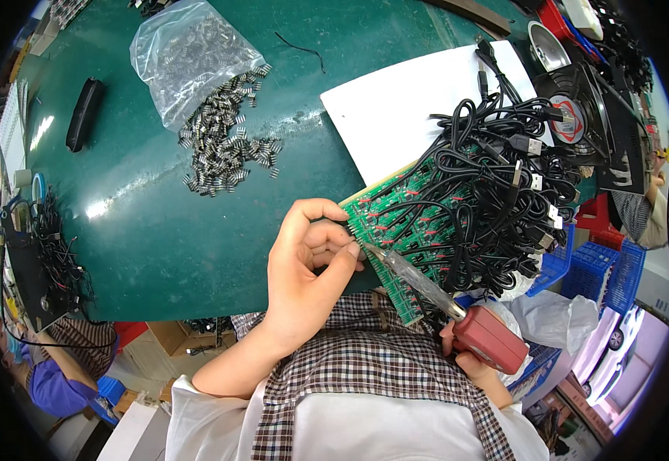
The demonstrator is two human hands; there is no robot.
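Note:
My right hand (469, 361) is wrapped round the red handle of a soldering iron (492, 338). The iron's tip meets the left edge of a green circuit board panel (380, 219), close to my left fingertips. There my left hand (308, 261) pinches thumb against forefinger; whatever is between them is too small and covered to make out. Black USB cables (465, 184) lie in a thick tangle over the panel, their wires running to its rows of small boards. Past my left hand, small metal-pinned parts (227, 146) spill from a clear plastic bag (188, 58).
A white sheet (396, 100) lies beneath the panel's far side. A black elongated case (85, 115) rests at the left on the green table (158, 253). A black fan (580, 115) stands far right, above blue crates (603, 269). Other people sit at both sides.

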